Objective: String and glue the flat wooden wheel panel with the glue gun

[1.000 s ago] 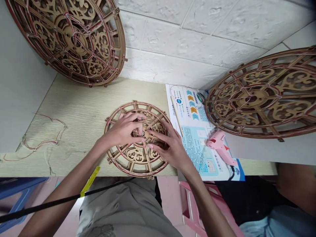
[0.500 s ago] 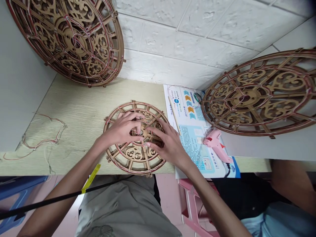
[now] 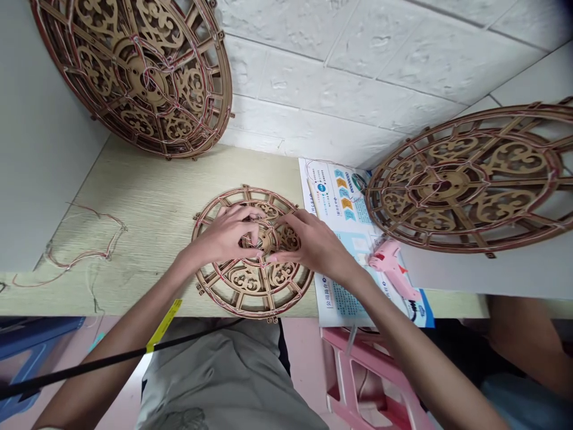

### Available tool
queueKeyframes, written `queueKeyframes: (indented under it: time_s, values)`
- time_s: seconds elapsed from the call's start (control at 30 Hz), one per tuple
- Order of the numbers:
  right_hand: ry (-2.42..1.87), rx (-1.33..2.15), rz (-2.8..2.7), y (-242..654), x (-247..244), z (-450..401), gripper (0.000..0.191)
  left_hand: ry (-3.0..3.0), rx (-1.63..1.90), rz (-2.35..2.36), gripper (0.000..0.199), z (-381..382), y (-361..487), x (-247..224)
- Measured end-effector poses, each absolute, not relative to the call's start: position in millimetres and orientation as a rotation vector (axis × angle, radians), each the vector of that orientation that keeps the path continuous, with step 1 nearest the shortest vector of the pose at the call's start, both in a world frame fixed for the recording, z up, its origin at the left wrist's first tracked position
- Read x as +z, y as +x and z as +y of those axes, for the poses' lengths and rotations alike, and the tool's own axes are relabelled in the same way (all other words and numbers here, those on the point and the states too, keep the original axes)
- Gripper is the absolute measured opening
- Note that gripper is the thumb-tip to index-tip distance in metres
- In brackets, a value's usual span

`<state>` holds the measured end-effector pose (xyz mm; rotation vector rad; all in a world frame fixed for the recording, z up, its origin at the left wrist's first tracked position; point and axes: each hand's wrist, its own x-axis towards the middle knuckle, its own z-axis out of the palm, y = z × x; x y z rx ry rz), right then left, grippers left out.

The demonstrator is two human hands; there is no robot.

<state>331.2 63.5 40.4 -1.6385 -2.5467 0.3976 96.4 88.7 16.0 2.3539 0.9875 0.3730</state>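
A small laser-cut wooden wheel (image 3: 247,279) with thin red wire strung along its spokes lies flat on the table. My left hand (image 3: 222,236) rests on its left half, with the fingertips pinched in at the central hub. My right hand (image 3: 313,240) comes in from the right, its fingers spread over the right half and its thumb at the hub. Both hands grip the wheel around the hub. They hide most of the hub and its upper spokes, so I cannot tell exactly what the fingertips pinch.
A large wired wooden wheel (image 3: 143,77) leans at the top left, another (image 3: 465,182) at the right. A pink glue gun (image 3: 389,267) sits on a printed leaflet (image 3: 340,200). Loose red wire (image 3: 85,258) lies on the pale wood table (image 3: 152,179), below a white brick-textured wall (image 3: 358,60).
My right forearm has swung outward to lie flatter across the leaflet, and the right hand's fingers have moved up over the wheel. The left hand stays at the hub.
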Motion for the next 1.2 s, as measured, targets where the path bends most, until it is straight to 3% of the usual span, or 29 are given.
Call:
queueKeyframes:
  time_s: [0.73,1.07,1.2]
  values:
    - [-1.418,0.134,-2.924,323.0,37.9,77.7,0.072,2.362,0.352,0.995,0.020,89.0,97.1,16.3]
    - [-1.123,-0.125,-3.190,311.5,42.4,81.9,0.075,2.353,0.319,1.008,0.022,89.5,96.8,16.5]
    - [-1.029,-0.058,-3.153,316.1,35.7,89.1,0.080,2.363,0.324,1.014,0.021,89.4,96.0,14.4]
